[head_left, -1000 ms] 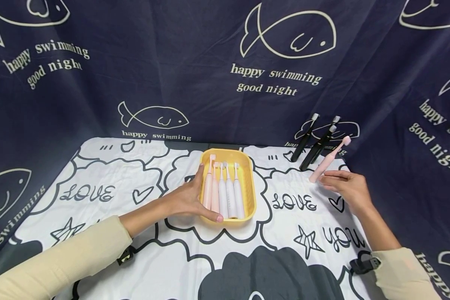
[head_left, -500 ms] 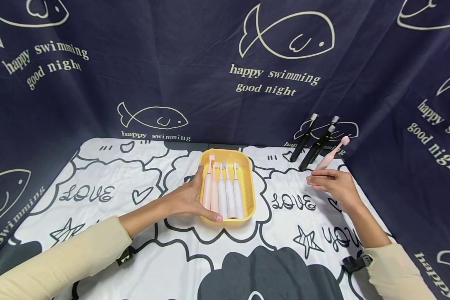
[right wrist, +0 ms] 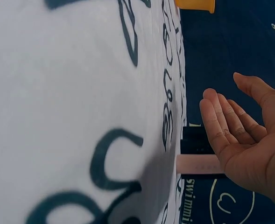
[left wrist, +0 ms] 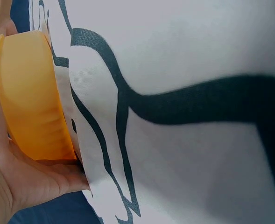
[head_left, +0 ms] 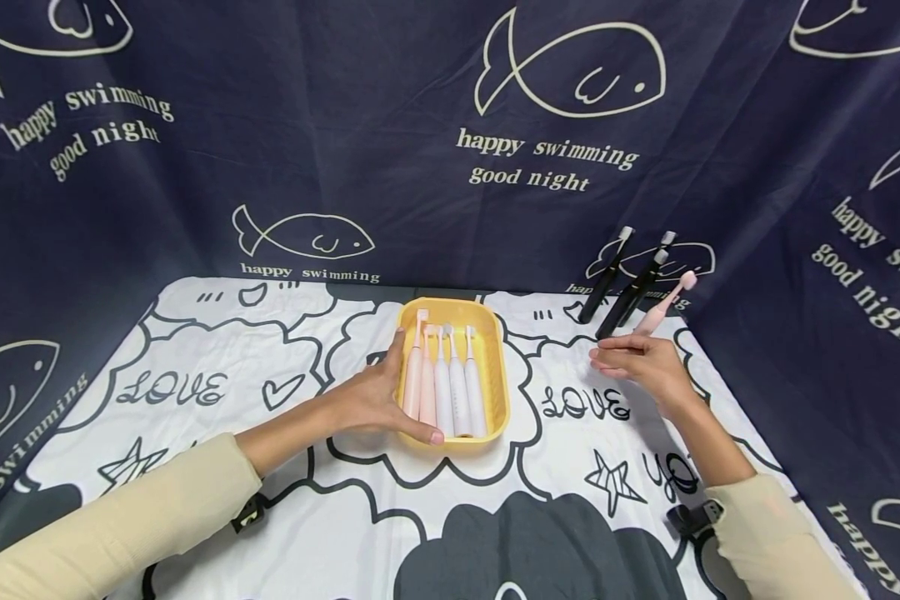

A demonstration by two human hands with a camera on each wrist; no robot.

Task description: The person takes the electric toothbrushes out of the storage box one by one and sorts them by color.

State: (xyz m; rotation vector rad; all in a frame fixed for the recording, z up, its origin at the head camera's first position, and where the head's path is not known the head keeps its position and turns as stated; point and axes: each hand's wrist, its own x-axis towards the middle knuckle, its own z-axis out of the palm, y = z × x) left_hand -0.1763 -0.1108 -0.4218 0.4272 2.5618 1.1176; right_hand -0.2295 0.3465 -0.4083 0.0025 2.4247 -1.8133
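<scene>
A yellow plastic basket (head_left: 501, 375) sits mid-table, and my left hand (head_left: 375, 400) holds its left side, the thumb on the near rim. In the left wrist view my palm and fingers spread round the basket's wall (left wrist: 32, 93). Inside lie pink electric toothbrushes (head_left: 414, 379) on the left and white electric toothbrushes (head_left: 457, 392) beside them. My right hand (head_left: 645, 367) hovers with loosely bent fingers and nothing in them. Just behind it a pink electric toothbrush (head_left: 651, 320) stands upright, its lower part hidden in the head view. The right wrist view shows its handle (right wrist: 198, 164) on the table.
Three black electric toothbrushes (head_left: 606, 285) stand upright at the back right, close to the pink one. A dark blue curtain (head_left: 420, 100) with fish prints rises behind the table. The tabletop has a white cloth (head_left: 285, 500) with black drawings.
My right hand has moved left past the standing pink toothbrush, now covering its lower part in the head view. The left hand, the basket and the standing toothbrushes keep their places.
</scene>
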